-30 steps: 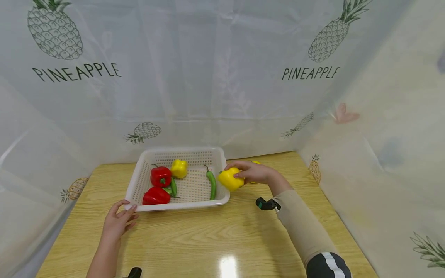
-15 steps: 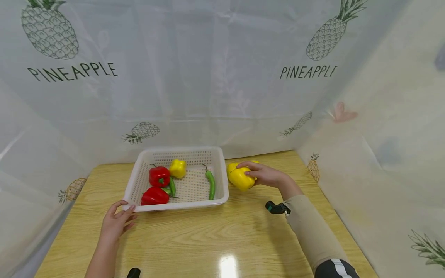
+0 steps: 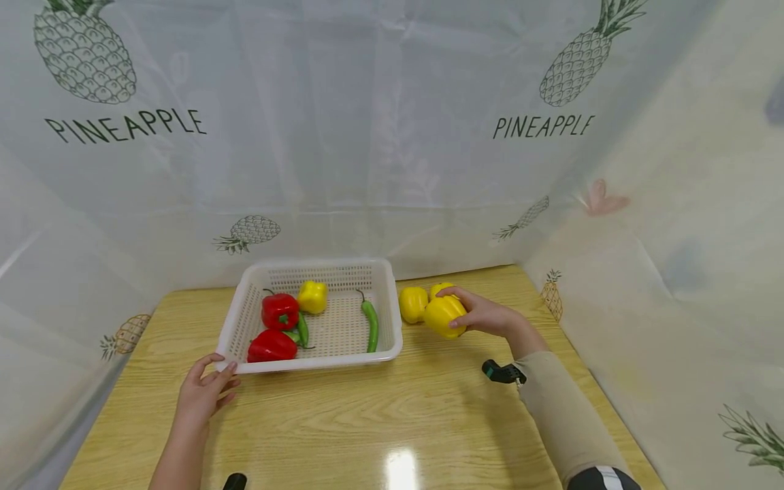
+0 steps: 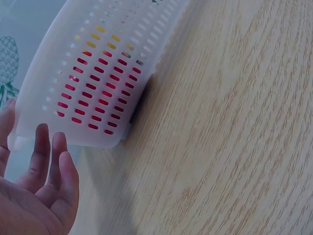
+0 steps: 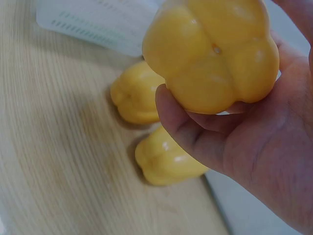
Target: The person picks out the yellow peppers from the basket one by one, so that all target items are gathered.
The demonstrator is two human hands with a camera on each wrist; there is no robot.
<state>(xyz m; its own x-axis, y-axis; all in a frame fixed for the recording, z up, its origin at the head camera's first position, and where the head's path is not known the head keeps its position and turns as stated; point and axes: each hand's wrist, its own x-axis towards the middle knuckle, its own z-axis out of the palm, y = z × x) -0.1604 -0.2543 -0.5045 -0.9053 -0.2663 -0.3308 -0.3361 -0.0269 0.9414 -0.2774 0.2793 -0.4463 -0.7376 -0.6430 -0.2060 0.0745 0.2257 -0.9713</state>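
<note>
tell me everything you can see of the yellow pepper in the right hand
The held pepper is plump, smooth and glossy yellow, its lobes meeting at a small dot on the end facing the right wrist camera. It looks whole. The right hand holds it over the table, right of the basket, near two other yellow peppers; whether they touch is unclear.
</note>
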